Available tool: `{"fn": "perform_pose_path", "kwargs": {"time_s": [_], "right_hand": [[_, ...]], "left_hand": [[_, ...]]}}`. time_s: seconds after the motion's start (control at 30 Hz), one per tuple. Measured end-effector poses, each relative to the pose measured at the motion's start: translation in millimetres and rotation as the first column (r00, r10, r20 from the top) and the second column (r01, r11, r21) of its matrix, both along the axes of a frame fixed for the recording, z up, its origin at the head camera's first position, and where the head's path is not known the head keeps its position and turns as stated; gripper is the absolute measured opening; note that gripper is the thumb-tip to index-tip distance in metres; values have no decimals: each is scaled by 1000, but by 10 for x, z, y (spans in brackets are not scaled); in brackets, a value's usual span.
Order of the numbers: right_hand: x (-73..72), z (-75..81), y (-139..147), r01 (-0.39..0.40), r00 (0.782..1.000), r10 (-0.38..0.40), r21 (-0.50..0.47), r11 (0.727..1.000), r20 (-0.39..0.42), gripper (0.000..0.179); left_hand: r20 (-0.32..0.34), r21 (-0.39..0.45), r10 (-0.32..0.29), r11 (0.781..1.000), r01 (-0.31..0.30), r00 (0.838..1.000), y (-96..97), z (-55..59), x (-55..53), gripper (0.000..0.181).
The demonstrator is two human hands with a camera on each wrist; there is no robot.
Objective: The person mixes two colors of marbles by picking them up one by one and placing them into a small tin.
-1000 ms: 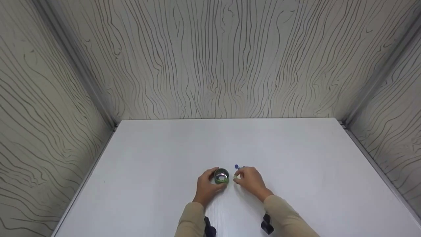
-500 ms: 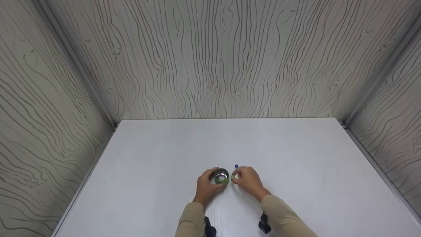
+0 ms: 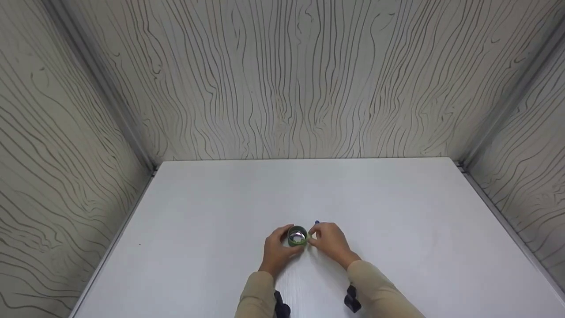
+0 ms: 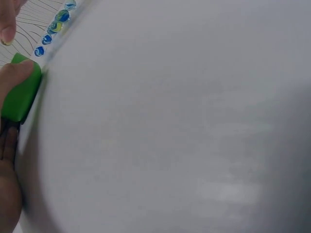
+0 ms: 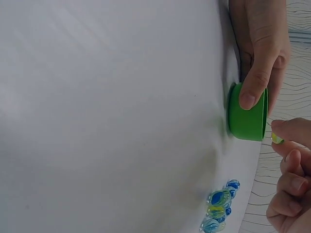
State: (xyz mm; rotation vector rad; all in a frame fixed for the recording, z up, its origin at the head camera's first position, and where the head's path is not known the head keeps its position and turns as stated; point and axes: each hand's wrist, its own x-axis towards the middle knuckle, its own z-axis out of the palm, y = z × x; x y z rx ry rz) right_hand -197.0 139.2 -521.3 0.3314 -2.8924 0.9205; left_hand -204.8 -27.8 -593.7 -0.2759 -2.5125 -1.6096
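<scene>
A small green cup (image 5: 249,124) stands upright on the white table, with a shiny interior in the head view. My left hand (image 3: 277,251) grips it, thumb on the near side and fingers around the far side. Just beside the cup's rim, my right hand (image 3: 332,241) pinches a clear marble with a yellow-green swirl (image 5: 277,138) between thumb and forefinger; its other fingers are curled. Several blue, clear and yellow-swirled glass marbles (image 5: 218,199) lie on the table close to the right hand, mostly hidden by it in the head view.
The white table (image 3: 212,198) stretches out around both hands. Wood-grain patterned panels (image 3: 282,79) rise at its back and sides. Dark camera mounts (image 3: 352,299) sit at the wrists below the beige sleeves (image 3: 382,289).
My right hand has moved left with the pinched marble, closing the gap to the cup. My left hand and the cup have stayed in place.
</scene>
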Motion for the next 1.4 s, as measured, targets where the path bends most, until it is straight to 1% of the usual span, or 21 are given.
{"fn": "perform_pose_path", "kwargs": {"time_s": [0.23,0.43,0.67,0.9,0.93,1.03,1.17,1.27,1.4], "right_hand": [[-20,21,-27,7,999,-6,-13,1000,35,10],[-41,19,-46,3,1000,-3,-1,1000,21,9],[-52,18,-72,-13,1000,13,3,1000,-4,9],[-73,-37,-100,-14,1000,14,-7,1000,-8,10],[-74,-40,-106,-9,1000,9,-6,1000,-3,10],[-80,-43,-127,-3,1000,3,4,1000,-3,10],[-83,-36,-155,10,1000,-10,9,1000,12,10],[-80,-35,-174,22,999,-23,15,1000,29,9],[-72,-39,-194,31,998,-32,24,999,57,10]], "left_hand": [[-13,-4,4,1000,-4,1000,-1,3,-4,60],[-8,3,2,1000,-2,1000,1,-7,-17,60],[-25,-15,0,1000,0,1000,-5,-12,-19,60],[24,44,-18,999,17,1000,-6,-2,-1,60],[24,42,-15,999,14,1000,-4,-2,0,60],[19,35,-8,999,8,1000,-1,-4,-1,60],[-11,30,-4,1000,5,1000,0,-13,-6,59],[-36,27,-10,1000,11,999,-3,-14,-6,58],[-47,23,-18,1000,19,999,-5,-13,-7,57]]}}
